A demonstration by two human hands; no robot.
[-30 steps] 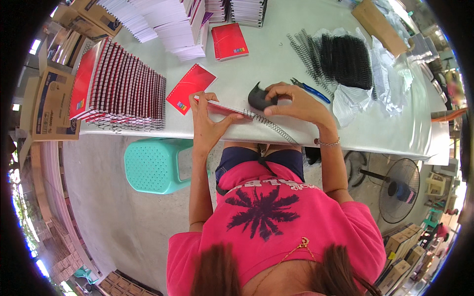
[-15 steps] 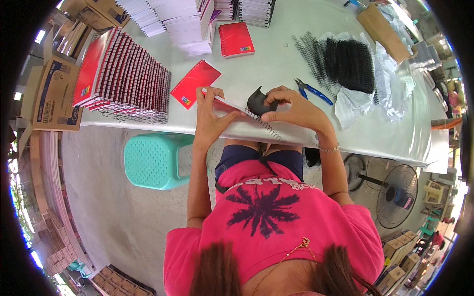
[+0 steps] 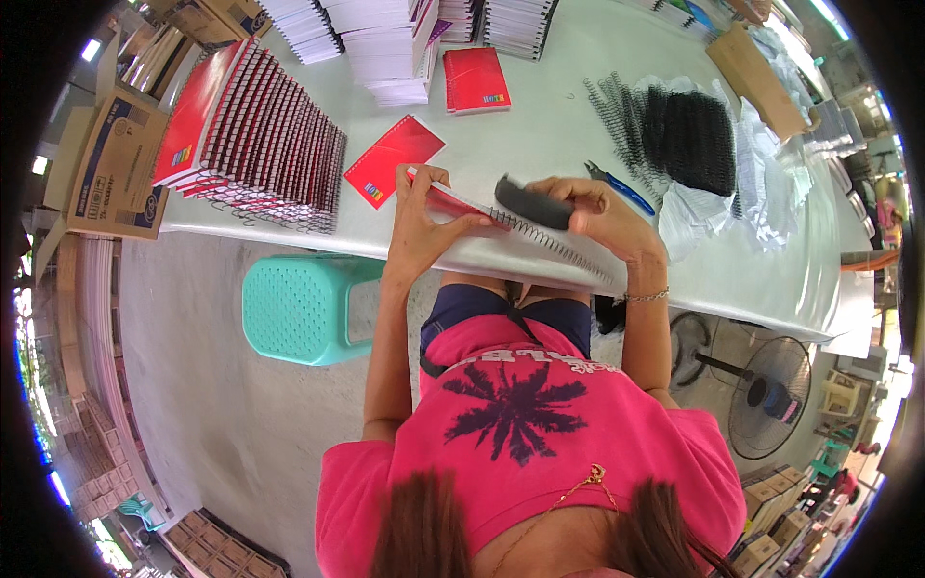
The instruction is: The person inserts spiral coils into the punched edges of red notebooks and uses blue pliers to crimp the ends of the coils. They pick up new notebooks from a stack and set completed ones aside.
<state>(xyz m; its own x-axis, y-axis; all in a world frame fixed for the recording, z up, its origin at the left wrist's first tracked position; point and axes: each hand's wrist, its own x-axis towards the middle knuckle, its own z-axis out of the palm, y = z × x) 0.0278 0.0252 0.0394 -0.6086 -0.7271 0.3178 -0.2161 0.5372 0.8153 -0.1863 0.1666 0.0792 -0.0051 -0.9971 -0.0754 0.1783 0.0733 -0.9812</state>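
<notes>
Since tipped flatter mid-frame: black curved pad (image 3: 530, 203), gripped in half-closed right hand (image 3: 609, 218) beside binding coil (image 3: 564, 250), red notebook (image 3: 451, 199) pinched in left hand (image 3: 422, 227), apparently for steadiness.

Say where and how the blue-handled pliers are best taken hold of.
Likely by the blue handles, the right hand coming from above and the near right: the pliers lie flat on the table, dark nose pointing away leftward, handles running back toward the right.
</notes>
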